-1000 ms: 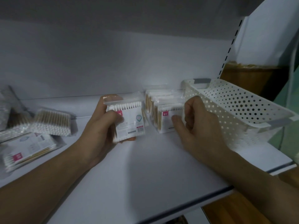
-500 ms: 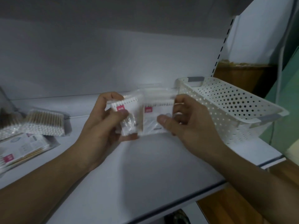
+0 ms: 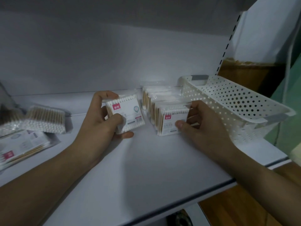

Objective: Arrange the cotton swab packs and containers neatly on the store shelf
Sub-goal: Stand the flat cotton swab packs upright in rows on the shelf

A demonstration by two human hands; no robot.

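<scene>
My left hand point(image 3: 97, 121) grips a small cotton swab pack point(image 3: 128, 113) with a pink label, held upright just above the white shelf point(image 3: 146, 168). To its right, a row of upright swab packs point(image 3: 156, 100) stands on the shelf beside the basket. My right hand point(image 3: 200, 126) pinches the front pack of that row point(image 3: 172, 118), thumb on its face and fingers curled round its right side.
A white perforated basket point(image 3: 228, 101) sits at the shelf's right end, overhanging the edge. Loose swab packs point(image 3: 45, 118) and a flat pack point(image 3: 19, 147) lie at the left. The shelf's back wall stands close behind the row.
My right hand took a pack from my left hand's stack and carried it right, setting it at the front of the row. My left hand still holds its pack.
</scene>
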